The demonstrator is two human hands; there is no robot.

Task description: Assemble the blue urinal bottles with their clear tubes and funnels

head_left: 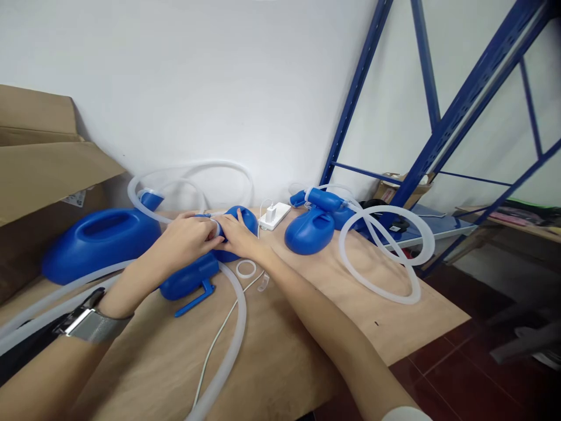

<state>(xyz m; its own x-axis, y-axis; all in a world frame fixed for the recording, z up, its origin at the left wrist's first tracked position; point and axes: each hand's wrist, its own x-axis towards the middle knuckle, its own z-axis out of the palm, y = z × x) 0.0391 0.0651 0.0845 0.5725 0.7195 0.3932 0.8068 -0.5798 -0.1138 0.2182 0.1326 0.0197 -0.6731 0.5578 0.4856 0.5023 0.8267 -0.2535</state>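
Note:
My left hand (190, 234) is closed around the white-rimmed neck of a blue bottle (248, 219), its fingers bent. Against that bottle lies my right hand (239, 235), its thumb near the neck and its fingers over the blue body. Both hands nearly touch and hide most of the neck. Just below them a blue cylindrical part (188, 279) with a handle lies on the table. A clear ring (246, 269) and a small clear piece (263, 283) are right of it.
A large blue container (103, 240) and a cardboard box (48, 169) stand left. Clear tubing (234, 345) crosses the table (307, 362). Another blue bottle (309, 231), coiled tubing (377, 292), a white power strip (274, 216) and a blue metal rack (357, 88) are right.

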